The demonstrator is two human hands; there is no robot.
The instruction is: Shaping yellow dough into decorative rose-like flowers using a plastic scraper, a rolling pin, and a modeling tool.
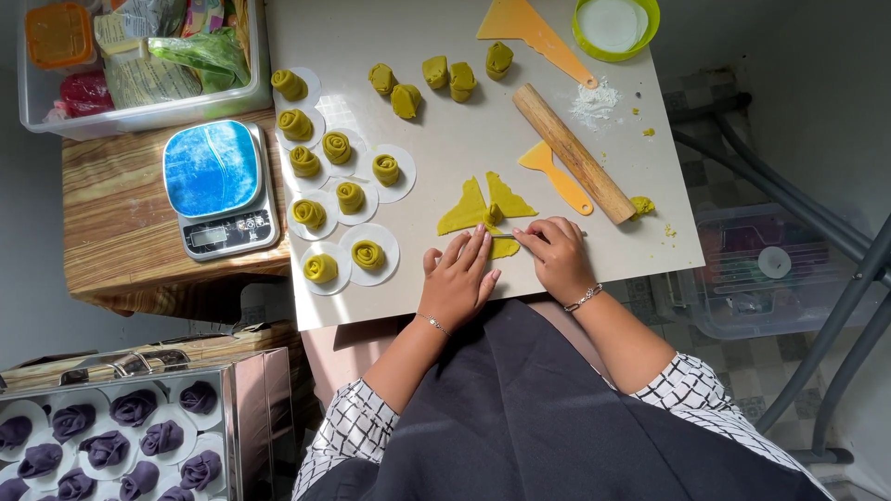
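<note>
Flat yellow-green dough piece (484, 211) worked on white surface (464, 139).
Dough is pinned under flat, released left hand (458, 278); its near edge is pinched by right hand (557, 252).

Looking down on the person now: both forearms are bare up to the elbows, where white sleeves (357, 429) with a thin black grid check begin, the same pattern showing on the other arm. A dark charcoal apron (520, 417) covers the front, smooth and softly creased. On the left hand (457, 283) side, a fine chain bracelet (432, 322) circles the wrist; by the right hand (560, 257), a chunkier silver link bracelet (585, 298) glints.
</note>
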